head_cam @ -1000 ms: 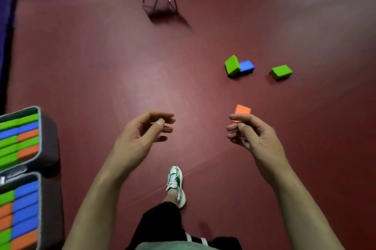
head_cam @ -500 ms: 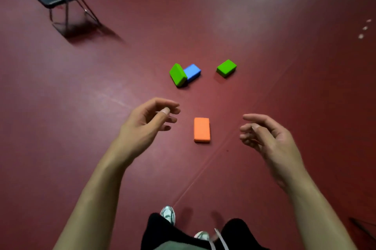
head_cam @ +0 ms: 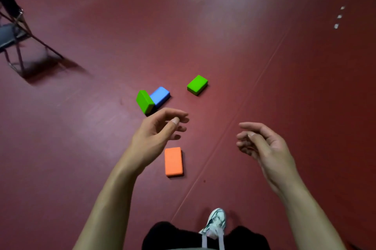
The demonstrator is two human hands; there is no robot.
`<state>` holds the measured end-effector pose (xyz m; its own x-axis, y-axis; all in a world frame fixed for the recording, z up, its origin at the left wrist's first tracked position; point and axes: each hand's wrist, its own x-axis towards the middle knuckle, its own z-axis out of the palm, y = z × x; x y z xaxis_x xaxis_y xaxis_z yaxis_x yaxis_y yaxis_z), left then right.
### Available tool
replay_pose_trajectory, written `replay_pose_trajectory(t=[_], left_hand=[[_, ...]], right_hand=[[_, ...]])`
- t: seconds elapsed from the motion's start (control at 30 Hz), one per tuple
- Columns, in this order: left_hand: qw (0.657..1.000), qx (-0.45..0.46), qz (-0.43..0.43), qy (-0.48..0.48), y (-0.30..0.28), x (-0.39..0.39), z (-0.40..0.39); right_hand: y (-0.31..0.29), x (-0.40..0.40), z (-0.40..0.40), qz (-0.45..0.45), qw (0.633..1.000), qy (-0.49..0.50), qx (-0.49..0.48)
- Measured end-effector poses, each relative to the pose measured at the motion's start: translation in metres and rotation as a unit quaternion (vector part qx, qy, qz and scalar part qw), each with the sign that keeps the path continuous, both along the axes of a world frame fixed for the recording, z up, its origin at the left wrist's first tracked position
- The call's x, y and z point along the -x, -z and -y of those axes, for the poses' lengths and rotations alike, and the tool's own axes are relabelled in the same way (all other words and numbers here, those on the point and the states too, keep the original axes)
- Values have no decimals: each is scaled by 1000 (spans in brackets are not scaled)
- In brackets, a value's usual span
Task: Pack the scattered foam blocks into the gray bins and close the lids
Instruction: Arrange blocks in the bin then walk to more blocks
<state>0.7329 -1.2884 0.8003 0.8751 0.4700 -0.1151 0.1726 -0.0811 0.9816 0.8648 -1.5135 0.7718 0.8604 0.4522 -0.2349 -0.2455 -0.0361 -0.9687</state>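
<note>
Head view shows four foam blocks not yet packed, and no gray bin in sight. My left hand (head_cam: 156,133) hangs with loosely curled fingers, holding nothing; just beyond it a green block (head_cam: 144,102) leans on a blue block (head_cam: 160,96), and the orange block (head_cam: 173,161) lies just beneath it. Another green block (head_cam: 197,85) sits farther ahead. My right hand (head_cam: 262,143) is equally relaxed and empty.
</note>
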Motion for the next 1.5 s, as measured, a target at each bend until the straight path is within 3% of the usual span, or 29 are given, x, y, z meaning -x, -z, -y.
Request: replay_pose_trajectory(t=[0.2,0.47,0.77,1.0,1.17,1.3,1.4,1.5], left_hand=[[997,31,-24,-67,11,-80,-6],[985,71,-42,-155,52,-191,-92],[992,60,-67,-92,74,-390,-223],[989,46,-114,-88,83,-487,-317],[977,23,-185,-105,140,-547,-387],[955,-56,-274,-97,211,-616,-459],[932,-91,-344,-70,300,-665,-513],[903,-104,-415,-31,433,-703,-558]], right_hand=[[2,-124,-33,-9,998,-62,15],[36,-251,-125,-35,991,-120,40],[50,-437,-237,-41,990,-106,83],[95,-538,-329,-96,982,-121,108],[169,-595,-412,-161,957,-190,148],[255,-654,-480,-139,927,-267,225],[335,-707,-532,-60,881,-363,297],[445,-762,-584,-15,839,-417,349]])
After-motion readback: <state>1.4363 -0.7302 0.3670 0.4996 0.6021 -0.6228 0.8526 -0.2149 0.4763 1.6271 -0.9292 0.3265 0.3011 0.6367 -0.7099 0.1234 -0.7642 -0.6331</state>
